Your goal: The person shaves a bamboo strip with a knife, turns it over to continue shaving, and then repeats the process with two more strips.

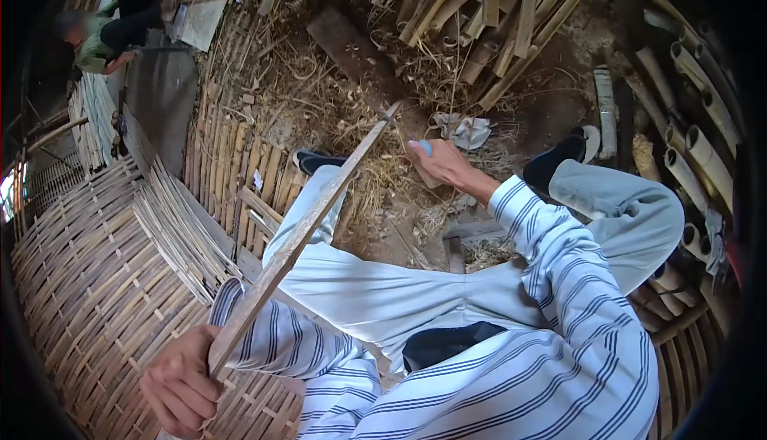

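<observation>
A long, flat bamboo strip point(300, 236) slants from the lower left up to the centre. My left hand point(184, 380) is closed around its lower end. Near the strip's upper end, my right hand point(451, 167) is closed on a knife with a light blue handle point(425, 148). The knife's thin blade points up and left to the strip's tip, and looks to touch it. Shavings point(371, 168) lie on the ground below the tip.
Split bamboo pieces point(511, 17) are piled at the top, and bamboo tubes point(703, 152) lie at the right. Woven bamboo panels point(96, 264) fill the left. A wooden plank point(351, 49) lies on the ground. Another person point(100, 41) is at the upper left.
</observation>
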Demonstrator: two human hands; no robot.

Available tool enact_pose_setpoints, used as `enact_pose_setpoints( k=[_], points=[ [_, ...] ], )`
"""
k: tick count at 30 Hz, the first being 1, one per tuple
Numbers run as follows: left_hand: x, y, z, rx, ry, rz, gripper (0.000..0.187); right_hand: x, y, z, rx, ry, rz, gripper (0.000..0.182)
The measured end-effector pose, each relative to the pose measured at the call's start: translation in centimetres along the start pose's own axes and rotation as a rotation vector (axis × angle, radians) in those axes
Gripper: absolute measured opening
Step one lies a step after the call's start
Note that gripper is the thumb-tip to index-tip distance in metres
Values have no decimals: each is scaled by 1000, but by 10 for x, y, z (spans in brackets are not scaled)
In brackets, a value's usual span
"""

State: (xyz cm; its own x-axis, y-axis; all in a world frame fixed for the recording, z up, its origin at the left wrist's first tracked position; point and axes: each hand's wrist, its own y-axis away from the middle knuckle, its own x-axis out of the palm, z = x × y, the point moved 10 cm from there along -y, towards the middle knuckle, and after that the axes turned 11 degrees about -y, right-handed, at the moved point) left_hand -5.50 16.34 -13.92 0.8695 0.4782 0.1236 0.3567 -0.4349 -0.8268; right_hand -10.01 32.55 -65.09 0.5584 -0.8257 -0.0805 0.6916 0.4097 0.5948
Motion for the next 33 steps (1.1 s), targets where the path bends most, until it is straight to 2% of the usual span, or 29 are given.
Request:
enact_pose_setpoints(
  k=[2, 3, 6, 7, 10, 13, 14, 15, 16, 17, 18, 20, 21, 23, 24, 27, 30, 31, 33],
  points=[
    [-2, 1, -1, 27, -44, -44, 17, 2, 4, -25, 121, -42, 1, 56],
    [-1, 4, -6, 19, -53, -14, 18, 3, 19, 6, -84, -24, -36, 55],
    [2, 6, -4, -4, 35, 41, 17, 14, 52, 85, -158, 15, 124, 56],
    [2, 7, -4, -5, 62, 57, 16, 12, 52, 98, -319, 153, 51, 56],
    [3, 11, -7, -30, 18, 44, 17, 14, 16, 29, 39, -98, 129, 54],
    [-2, 13, -12, 27, -12, -25, 13, 11, -17, -29, 34, -131, -23, 56],
    [-13, 16, -14, 50, -79, -93, 11, 15, -19, -42, 42, -149, -54, 57],
    [-21, 18, -17, 59, -147, -188, 10, 13, 1, -6, -336, -31, -262, 56],
    [-25, 21, -25, 52, -218, -303, 11, 38, 20, 5, -272, -93, -138, 56],
    [-30, 26, -39, 1, -284, -313, 15, 46, 38, 35, -219, -155, -31, 56],
    [-41, 35, -51, 45, -389, -459, 16, 48, 43, 52, -185, -204, 60, 57],
    [-54, 52, -79, 108, -605, -765, 18, 51, 49, 57, -290, -117, 34, 55],
    [-55, 62, -94, 73, -889, -878, 21, 53, 50, 59, -350, -71, 24, 54],
    [-62, 70, -103, 56, -859, -852, 21, 49, 14, -9, -192, -127, -108, 53],
    [-65, 69, -103, 52, -846, -836, 21, 39, -1, -21, -118, -153, -174, 53],
    [-67, 70, -102, 43, -875, -844, 21, 26, -14, -17, -55, -125, -182, 52],
    [-74, 72, -101, 95, -819, -873, 19, 51, 16, 17, -104, -175, 35, 56],
    [-75, 75, -104, 94, -818, -880, 19, 44, 20, 28, -342, -94, -113, 57],
    [-75, 82, -114, 72, -915, -923, 19, 42, 6, -11, -212, -190, -167, 56]
  ],
)
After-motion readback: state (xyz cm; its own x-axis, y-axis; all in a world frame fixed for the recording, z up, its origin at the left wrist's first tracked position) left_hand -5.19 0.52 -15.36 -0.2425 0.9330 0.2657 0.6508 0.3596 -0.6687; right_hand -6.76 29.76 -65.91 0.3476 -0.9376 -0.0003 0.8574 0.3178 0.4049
